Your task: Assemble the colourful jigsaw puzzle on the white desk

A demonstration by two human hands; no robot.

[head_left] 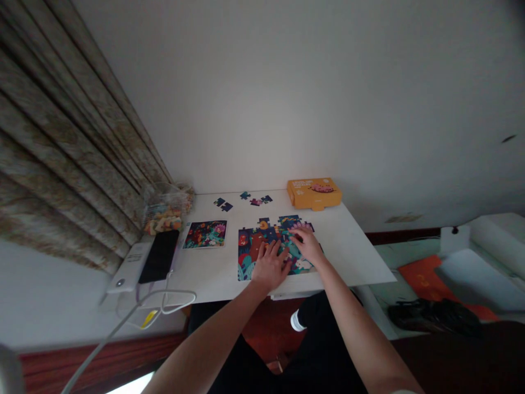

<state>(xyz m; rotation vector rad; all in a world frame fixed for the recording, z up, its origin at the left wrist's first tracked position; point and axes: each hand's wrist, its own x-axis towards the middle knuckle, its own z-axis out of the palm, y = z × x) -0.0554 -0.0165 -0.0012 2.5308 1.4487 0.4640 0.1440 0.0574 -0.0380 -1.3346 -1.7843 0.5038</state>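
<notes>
A colourful, partly assembled jigsaw puzzle (247, 254) lies near the table's front edge, its upper border uneven with pieces sticking up. My left hand (268, 266) rests flat on the lower middle of the puzzle, fingers spread. Over the upper right part, my right hand (307, 244) has its thumb and fingers bent together at a puzzle piece, which the fingertips mostly hide. Several loose puzzle pieces (226, 207) lie toward the back of the table. To the left is a reference picture card (205, 234) with a similar dark, bright-coloured scene.
An orange puzzle box (315, 193) stands at the back right of the white table (348, 246). On the left are a black phone (159, 256), a white box (130, 268), a clear bag of snacks (164, 213) and a white cable (180, 291). A curtain hangs beside them.
</notes>
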